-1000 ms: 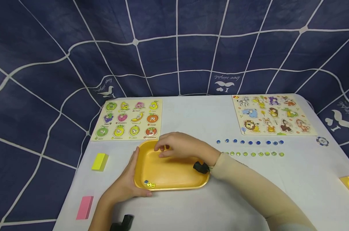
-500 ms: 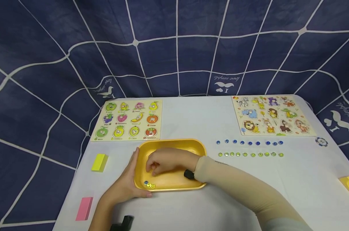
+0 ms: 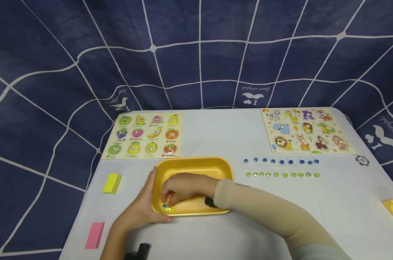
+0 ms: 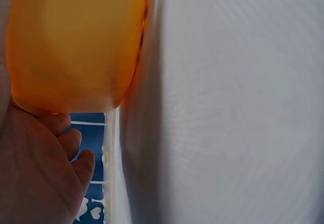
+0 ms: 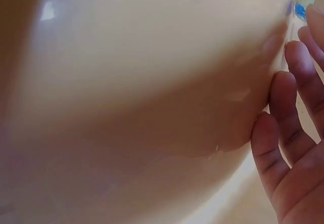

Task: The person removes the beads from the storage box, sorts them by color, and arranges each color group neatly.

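A yellow plastic tray [image 3: 212, 164] lies on the white table. My left hand [image 3: 142, 204] grips its near left corner, fingers along the left side and thumb along the front edge. In the left wrist view, that hand lies against the tray's outer wall [image 4: 76, 47]. My right hand [image 3: 183, 187] is down inside the tray, fingers bent and pointing at the near left corner. Just beyond its fingertips sit a few small glass gems [image 3: 168, 209], blue and yellow-green. The right wrist view shows them, including a blue gem [image 5: 300, 11], by the index fingertip, the fingers loosely bent.
Right of the tray run a row of blue gems [image 3: 282, 162] and a row of green gems [image 3: 276, 174]. Behind stand a fruit puzzle [image 3: 144, 135] and an animal puzzle [image 3: 308, 130]. Yellow [image 3: 112, 183] and pink blocks [image 3: 94, 235] lie left; a poker chip [image 3: 362, 160] lies right.
My right hand has moved down and left inside the tray, from above its far side to beside the gems in the near left corner. The left hand stays on the tray.
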A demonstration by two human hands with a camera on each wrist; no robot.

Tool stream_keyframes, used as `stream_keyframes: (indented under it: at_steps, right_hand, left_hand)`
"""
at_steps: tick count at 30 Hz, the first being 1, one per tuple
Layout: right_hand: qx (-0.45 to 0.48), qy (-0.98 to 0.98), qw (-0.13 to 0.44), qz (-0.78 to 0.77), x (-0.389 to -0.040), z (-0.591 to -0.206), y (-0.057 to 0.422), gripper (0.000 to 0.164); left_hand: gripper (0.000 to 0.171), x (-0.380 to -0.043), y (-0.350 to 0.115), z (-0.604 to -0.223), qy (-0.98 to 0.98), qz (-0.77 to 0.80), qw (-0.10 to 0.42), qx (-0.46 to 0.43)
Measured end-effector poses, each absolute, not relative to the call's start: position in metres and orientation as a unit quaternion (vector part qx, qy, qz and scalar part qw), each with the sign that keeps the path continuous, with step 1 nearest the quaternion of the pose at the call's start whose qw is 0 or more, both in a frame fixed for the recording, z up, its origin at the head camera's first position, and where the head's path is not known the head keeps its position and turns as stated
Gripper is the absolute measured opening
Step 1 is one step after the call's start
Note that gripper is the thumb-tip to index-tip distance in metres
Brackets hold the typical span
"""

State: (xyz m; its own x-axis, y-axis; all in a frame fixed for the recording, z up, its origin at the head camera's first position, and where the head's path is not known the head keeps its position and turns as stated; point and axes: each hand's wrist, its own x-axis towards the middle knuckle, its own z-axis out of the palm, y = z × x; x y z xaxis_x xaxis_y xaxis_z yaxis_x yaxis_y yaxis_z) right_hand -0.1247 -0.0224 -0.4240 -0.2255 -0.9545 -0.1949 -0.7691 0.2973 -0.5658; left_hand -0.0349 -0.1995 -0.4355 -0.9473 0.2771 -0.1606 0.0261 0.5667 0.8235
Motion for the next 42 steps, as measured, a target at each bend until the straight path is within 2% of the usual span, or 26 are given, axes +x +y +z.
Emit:
stream_keyframes:
  at_steps: [15,26,38,42]
  right_hand:
    - [-0.572,0.755,0.263,-0.183,-0.123,-0.426,-0.026,0.013]
    - [-0.576,0.761,0.245,-0.172,-0.121,-0.428,-0.033,0.015]
    - [-0.572,0.772,0.225,-0.163,-0.119,-0.425,-0.034,0.005]
    - [-0.561,0.782,0.221,-0.159,-0.121,-0.417,-0.028,0.01]
  left_hand:
    - [0.147,-0.035,-0.199,-0.434,0.876,0.455,0.138,0.084]
    - [0.147,-0.035,-0.199,-0.435,0.872,0.461,0.139,0.087]
    - [0.148,-0.035,-0.199,-0.435,0.871,0.463,0.139,0.085]
    - [0.147,-0.035,-0.199,-0.435,0.871,0.464,0.138,0.086]
